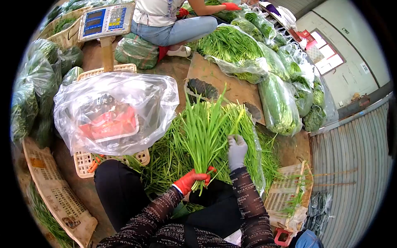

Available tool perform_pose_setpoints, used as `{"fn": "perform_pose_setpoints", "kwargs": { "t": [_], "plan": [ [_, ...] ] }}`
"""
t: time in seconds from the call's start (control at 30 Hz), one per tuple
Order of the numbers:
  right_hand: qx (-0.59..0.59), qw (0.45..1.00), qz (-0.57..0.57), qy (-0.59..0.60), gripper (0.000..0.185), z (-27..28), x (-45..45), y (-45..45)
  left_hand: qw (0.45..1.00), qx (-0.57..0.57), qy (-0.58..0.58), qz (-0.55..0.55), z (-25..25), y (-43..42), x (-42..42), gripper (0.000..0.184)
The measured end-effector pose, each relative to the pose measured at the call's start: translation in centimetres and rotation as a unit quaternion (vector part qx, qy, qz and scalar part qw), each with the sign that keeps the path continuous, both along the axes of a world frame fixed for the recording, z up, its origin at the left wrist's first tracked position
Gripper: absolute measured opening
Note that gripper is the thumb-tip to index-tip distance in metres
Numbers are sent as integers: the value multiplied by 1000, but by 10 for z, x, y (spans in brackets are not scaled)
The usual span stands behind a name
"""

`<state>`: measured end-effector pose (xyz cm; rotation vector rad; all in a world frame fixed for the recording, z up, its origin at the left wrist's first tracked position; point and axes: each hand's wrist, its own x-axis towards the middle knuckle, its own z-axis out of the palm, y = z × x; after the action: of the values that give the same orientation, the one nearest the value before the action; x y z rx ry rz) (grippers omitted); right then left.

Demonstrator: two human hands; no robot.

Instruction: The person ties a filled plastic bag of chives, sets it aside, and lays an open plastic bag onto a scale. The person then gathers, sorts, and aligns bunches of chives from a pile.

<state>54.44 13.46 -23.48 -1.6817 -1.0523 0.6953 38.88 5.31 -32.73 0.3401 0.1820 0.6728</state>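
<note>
My left hand (pixel 191 181), in a red glove, is closed round the lower stalks of an upright bunch of garlic chives (pixel 202 132). To its right my right hand (pixel 237 152), in a grey glove, has its fingers pinched together on a yellowish chive leaf (pixel 236 124) that rises above them. Behind and beneath both hands spreads a pile of loose chives (pixel 163 167), with more of them on a clear plastic sheet at the right. The cut ends of the bunch stick out below my left fist.
A digital scale (pixel 106 20) stands at upper left, a clear plastic bag (pixel 159 95) over its platform. Crates flank me at left (pixel 62 198) and right (pixel 285 194). Bagged greens (pixel 279 107) line the upper right. Another person (pixel 173 31) with red gloves sits ahead.
</note>
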Motion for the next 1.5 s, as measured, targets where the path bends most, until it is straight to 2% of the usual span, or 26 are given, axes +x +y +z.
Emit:
{"fn": "perform_pose_setpoints", "kwargs": {
  "t": [0.03, 0.07, 0.13, 0.2, 0.27, 0.3, 0.33, 0.4, 0.47, 0.5, 0.53, 0.57, 0.6, 0.63, 0.67, 0.7, 0.77, 0.83, 0.87, 0.9, 0.93, 0.97, 1.07, 1.27, 1.4, 1.5],
  "plan": [
    [-44, 996, -6, 79, 6, 8, 1, -6, 1000, -2, -1, 1, -2, 1, 0, 58],
    [-46, 996, -6, 78, 6, 10, -1, -10, 1000, -10, -11, 7, -4, 3, 0, 58],
    [73, 993, 10, 96, 13, 10, -4, -19, 1000, -19, -22, 11, -9, 4, 2, 58],
    [56, 993, 35, 96, 16, 4, 1, -30, 999, -35, -12, 7, -14, 3, 5, 55],
    [-17, 968, 16, 248, 18, 17, -15, -42, 999, -48, 16, 10, -15, 1, 10, 49],
    [-36, 962, 25, 271, 18, 9, -10, -45, 997, -60, 45, 15, -16, 0, 12, 42],
    [-38, 961, 27, 272, 18, 2, -9, -50, 994, -72, 74, 20, -15, -1, 13, 36],
    [-205, 955, 36, 210, 14, -8, -7, -63, 992, -15, 125, 32, -15, 2, 14, 29],
    [-258, 911, 38, 319, 10, -4, -29, -84, 969, -77, 211, 102, 0, 4, 16, 26],
    [-255, 926, 94, 260, 8, 15, -47, -96, 956, -55, 228, 179, -29, 2, 33, 24],
    [-276, 920, 96, 263, 8, 13, -56, -103, 955, -58, 227, 181, -56, 5, 46, 24],
    [-319, 828, 92, 453, 9, 9, -54, -109, 953, 0, 250, 172, -79, 8, 54, 25],
    [-274, 920, 224, 170, 4, 10, -68, -126, 947, 59, 271, 161, -91, 8, 56, 27],
    [-262, 910, 275, 165, 6, 8, -81, -136, 959, 45, 256, 114, -79, 7, 38, 32],
    [-249, 899, 324, 159, 11, 7, -89, -142, 969, -39, 209, 122, -46, 8, 29, 35],
    [-248, 900, 320, 161, 11, 12, -91, -140, 972, -32, 203, 114, -34, 9, 24, 34],
    [-230, 908, 349, 35, 29, 25, -91, -122, 974, -26, 199, 108, -38, 6, 24, 34],
    [-260, 920, 278, 94, 27, 39, -84, -90, 936, 138, 265, 188, -68, 3, 39, 31],
    [-206, 943, 244, 95, 25, 26, -74, -74, 903, 218, 293, 227, -61, 5, 38, 30],
    [-120, 973, 167, 105, 24, 16, -65, -60, 944, 120, 259, 164, -54, 0, 36, 29],
    [-125, 969, 150, 154, 21, 30, -54, -47, 970, 22, 221, 99, -24, -3, 23, 28],
    [-68, 981, 118, 135, 17, 34, -49, -34, 965, 58, 245, 77, -2, 0, 12, 28],
    [-6, 987, -6, 158, 33, 58, -29, -14, 971, 34, 228, 68, 8, 2, 13, 28],
    [79, 981, -30, 175, 36, 79, -12, -30, 970, 40, 227, 76, 2, 1, 20, 32],
    [33, 998, 15, 60, 31, 66, -16, -34, 960, 37, 258, 105, 7, -3, 21, 34],
    [2, 985, 22, -173, 29, 29, 2, -29, 957, 37, 265, 110, 12, -1, 19, 36]
  ]
}}
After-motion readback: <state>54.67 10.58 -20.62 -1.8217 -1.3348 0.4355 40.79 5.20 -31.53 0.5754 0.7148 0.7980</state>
